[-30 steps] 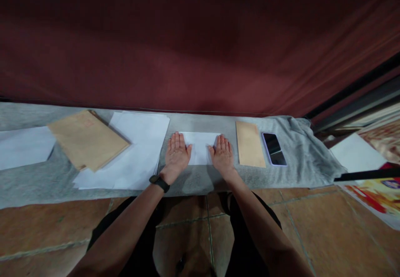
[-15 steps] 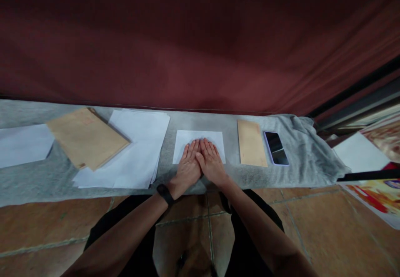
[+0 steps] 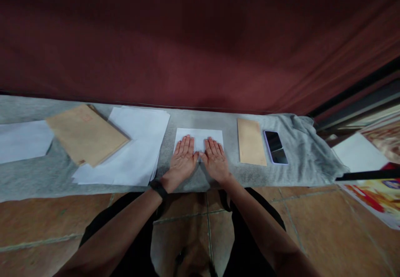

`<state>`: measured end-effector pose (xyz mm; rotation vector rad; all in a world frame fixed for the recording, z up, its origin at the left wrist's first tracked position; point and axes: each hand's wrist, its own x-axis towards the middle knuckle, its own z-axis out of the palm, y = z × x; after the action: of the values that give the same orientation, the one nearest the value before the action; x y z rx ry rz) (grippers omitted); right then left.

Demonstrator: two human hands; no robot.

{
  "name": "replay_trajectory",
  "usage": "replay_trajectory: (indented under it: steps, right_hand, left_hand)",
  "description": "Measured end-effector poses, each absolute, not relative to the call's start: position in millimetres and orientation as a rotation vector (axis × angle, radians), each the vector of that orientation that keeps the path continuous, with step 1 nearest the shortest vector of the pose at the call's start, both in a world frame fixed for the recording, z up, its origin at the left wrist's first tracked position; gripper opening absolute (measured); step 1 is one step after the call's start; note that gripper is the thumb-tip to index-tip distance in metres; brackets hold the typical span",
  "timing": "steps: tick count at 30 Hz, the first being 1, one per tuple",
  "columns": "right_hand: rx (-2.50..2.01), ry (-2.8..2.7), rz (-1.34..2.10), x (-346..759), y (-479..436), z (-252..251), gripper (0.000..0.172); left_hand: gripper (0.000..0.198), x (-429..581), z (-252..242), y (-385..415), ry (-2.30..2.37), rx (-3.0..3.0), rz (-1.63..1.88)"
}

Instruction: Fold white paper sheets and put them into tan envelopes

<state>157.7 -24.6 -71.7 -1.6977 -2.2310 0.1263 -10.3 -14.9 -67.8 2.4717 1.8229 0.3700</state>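
A white sheet of paper [image 3: 200,134], apparently folded, lies flat on the grey cloth [image 3: 215,120] in front of me. My left hand [image 3: 183,157] rests palm down on its left part, fingers stretched out. On the right part lies my right hand [image 3: 215,158], also flat with the fingers extended. The two thumbs point inward and come close to each other near the paper's lower edge. Both palms cover much of the sheet's near side. Neither hand grips anything.
Left of the hands is a stack of white paper [image 3: 137,156] with brown envelopes [image 3: 84,133] overlapping it; another white sheet [image 3: 23,141] lies farther left. To the right are a single brown envelope [image 3: 251,141] and a phone [image 3: 275,147]. A dark red curtain [image 3: 187,68] hangs behind.
My hands were together at the middle of the sheet. They have slid apart, the left one leftward and the right one rightward, staying flat on the paper.
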Motion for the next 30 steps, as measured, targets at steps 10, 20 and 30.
replay_trajectory:
  steps: [10,20,30]
  right_hand:
    - [-1.794,-2.180,-0.015,173.5,-19.6,-78.6,0.066]
    - [-1.858,-2.104,-0.057,185.3,-14.3,-83.8,0.067]
    - [-1.952,-2.073,-0.011,193.6,-11.5,-76.9,0.065]
  left_hand:
    - [0.071,-23.1,-68.9,-3.5,2.006,2.362,0.381]
    - [0.072,-32.8,-70.3,0.8,2.054,2.306,0.424]
    - [0.070,-40.8,-68.7,2.4,2.078,2.237,0.485]
